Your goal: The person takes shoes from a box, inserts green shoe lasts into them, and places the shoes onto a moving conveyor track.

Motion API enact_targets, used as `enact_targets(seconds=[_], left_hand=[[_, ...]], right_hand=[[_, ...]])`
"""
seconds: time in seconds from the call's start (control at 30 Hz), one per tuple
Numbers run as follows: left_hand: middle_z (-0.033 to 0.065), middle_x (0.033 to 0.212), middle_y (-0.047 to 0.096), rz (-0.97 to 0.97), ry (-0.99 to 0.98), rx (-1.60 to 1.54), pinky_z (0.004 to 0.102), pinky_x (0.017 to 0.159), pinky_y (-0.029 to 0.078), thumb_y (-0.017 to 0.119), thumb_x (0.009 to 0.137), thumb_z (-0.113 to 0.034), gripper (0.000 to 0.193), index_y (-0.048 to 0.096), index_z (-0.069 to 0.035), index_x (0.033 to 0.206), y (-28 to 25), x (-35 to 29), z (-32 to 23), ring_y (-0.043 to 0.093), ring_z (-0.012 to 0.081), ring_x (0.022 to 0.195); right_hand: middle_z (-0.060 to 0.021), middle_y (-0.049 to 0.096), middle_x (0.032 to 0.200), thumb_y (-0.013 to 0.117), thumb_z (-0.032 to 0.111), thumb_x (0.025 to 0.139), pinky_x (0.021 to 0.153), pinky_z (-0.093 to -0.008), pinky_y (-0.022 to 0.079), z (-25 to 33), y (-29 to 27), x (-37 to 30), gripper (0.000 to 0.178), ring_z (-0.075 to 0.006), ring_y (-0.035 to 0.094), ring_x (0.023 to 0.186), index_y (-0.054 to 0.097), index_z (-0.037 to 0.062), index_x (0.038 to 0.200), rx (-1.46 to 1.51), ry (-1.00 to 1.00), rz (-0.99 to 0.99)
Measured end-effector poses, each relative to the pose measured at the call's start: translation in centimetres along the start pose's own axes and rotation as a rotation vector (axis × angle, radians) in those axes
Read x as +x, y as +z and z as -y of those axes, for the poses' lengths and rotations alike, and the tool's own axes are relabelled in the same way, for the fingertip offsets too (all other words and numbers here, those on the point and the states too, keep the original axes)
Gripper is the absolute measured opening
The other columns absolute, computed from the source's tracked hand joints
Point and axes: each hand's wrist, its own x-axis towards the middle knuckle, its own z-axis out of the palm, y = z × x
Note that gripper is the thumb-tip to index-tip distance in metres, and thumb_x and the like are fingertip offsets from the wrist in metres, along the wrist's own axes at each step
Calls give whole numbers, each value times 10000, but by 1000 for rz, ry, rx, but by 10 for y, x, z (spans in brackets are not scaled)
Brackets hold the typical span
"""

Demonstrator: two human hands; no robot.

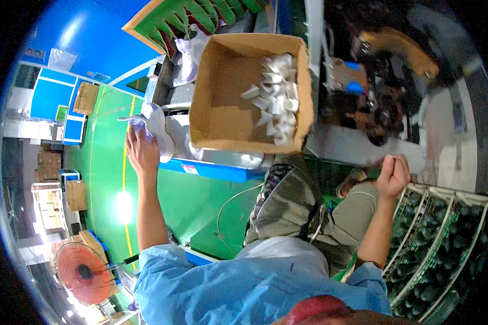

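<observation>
Our left fingers (pixel 132 138) grip a white shoe (pixel 162 131) by the tabletop's (pixel 217 170) left edge; right fingers (pixel 400 168) curl closed, contents unclear.

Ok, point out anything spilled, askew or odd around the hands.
Nothing looks spilled. Only mildly odd: the white pieces bunch along the right side of the cardboard box instead of spreading evenly across it. The white shoe in the left hand shows no obvious damage.

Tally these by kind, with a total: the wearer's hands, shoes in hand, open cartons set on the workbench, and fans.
Bare hands: 2, left hand and right hand
White shoe in the left hand: 1
Open cardboard carton: 1
Red fan: 1
Total: 5
</observation>
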Motion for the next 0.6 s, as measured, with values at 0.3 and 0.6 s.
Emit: enact_targets(seconds=[0.3, 0.6], left_hand=[[306, 1331, 585, 462, -246, -801, 449, 1037, 467, 793, 743, -632, 1001, 470, 89, 1358, 233, 187, -102, 583, 407, 1249], [166, 901, 731, 781, -323, -1011, 414, 749, 585, 830, 716, -582, 625, 730, 4, 909, 198, 213, -79, 713, 305, 794]], right_hand=[[-140, 440, 633, 569, 181, 986, 499, -431, 306, -9, 34, 0, 404, -332, 440, 557, 441, 19, 639, -327, -200, 4], [-117, 412, 605, 595, 167, 977, 497, -429, 298, -10, 37, 4, 401, -306, 427, 550, 427, 39, 636, -338, -178, 2]])
